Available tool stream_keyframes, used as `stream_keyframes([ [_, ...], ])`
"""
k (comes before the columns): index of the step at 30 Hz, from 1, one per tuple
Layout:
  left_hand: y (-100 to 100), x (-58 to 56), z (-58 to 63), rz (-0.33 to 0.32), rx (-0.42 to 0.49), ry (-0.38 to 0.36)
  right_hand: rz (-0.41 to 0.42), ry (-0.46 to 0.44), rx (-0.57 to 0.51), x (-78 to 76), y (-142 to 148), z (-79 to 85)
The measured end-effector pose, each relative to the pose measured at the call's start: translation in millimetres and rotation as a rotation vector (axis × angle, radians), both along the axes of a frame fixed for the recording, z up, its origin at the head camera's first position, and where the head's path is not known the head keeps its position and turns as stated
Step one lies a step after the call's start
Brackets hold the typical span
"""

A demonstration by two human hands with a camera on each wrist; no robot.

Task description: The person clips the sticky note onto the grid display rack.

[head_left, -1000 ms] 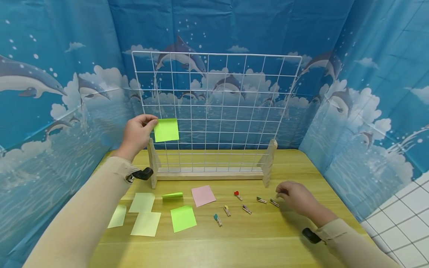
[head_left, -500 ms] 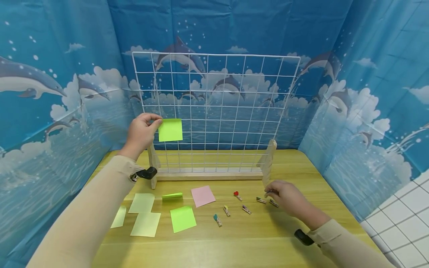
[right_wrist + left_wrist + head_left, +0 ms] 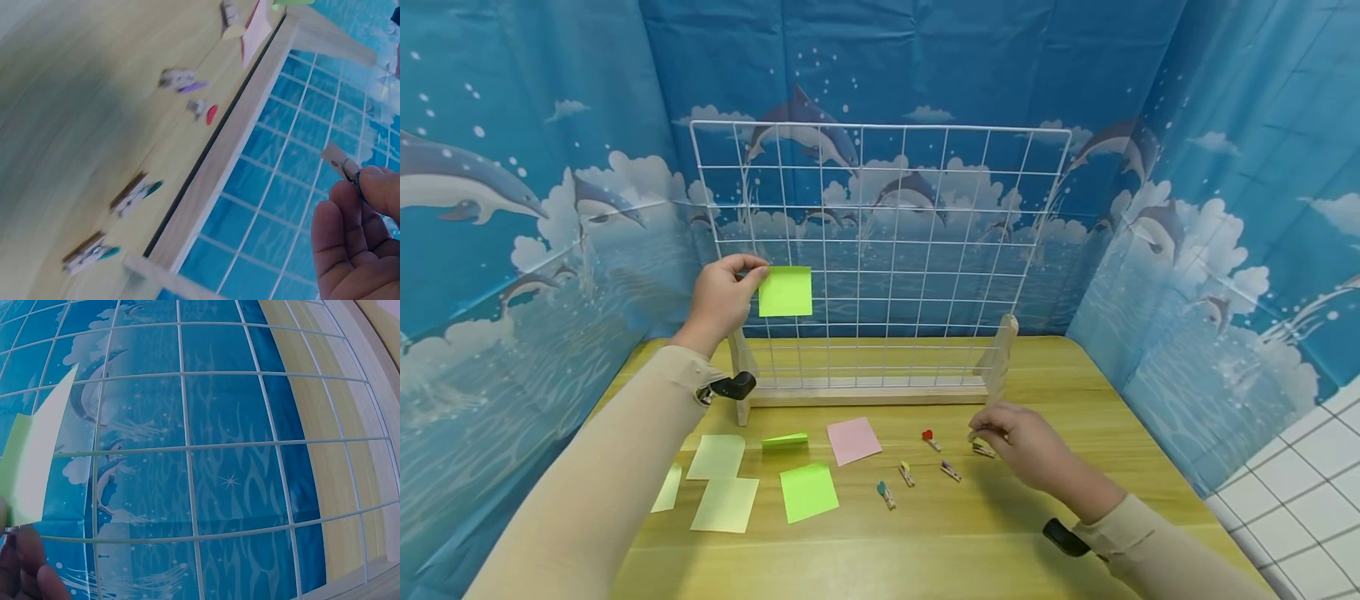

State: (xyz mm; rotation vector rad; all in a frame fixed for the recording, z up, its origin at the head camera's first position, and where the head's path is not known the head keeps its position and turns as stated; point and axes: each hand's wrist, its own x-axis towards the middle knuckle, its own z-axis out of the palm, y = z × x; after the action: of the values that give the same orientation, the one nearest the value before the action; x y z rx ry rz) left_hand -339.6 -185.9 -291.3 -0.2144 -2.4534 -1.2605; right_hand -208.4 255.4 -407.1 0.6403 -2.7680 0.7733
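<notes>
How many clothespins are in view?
7: a held clip in the right hand; on the table, a red clip, yellow clip, purple clip, teal clip, green clip and second green clip, the last visible only in the right wrist view. More may be hidden.

Sticky notes (image 3: 808,493) are lying left of clothespins (image 3: 951,472) on a table (image 3: 880,554), a wire grid (image 3: 892,272) standing behind them and a curtain (image 3: 985,58) hanging beyond.

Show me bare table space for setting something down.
Bare: the yellow wood-grain table in front of the flat neon-green paper square and small wooden clothespins; its far right corner, between the pale wooden stand and blue dolphin-print curtain. Crowded: left of centre, with pale-yellow paper squares and a pink paper square.
</notes>
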Motion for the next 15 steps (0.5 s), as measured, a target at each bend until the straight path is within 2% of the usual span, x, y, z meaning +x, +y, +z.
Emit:
stream_keyframes([
  [7, 2.2, -2.5, -2.2, 0.0, 0.007, -0.019, -0.009, -0.069, -0.077, 4.6, -19.7, 15.3],
  [15, 4.1, -1.9, -3.4, 0.006, 0.017, -0.055, 0.029, -0.098, -0.183, -4.3, -43.0, 43.1],
])
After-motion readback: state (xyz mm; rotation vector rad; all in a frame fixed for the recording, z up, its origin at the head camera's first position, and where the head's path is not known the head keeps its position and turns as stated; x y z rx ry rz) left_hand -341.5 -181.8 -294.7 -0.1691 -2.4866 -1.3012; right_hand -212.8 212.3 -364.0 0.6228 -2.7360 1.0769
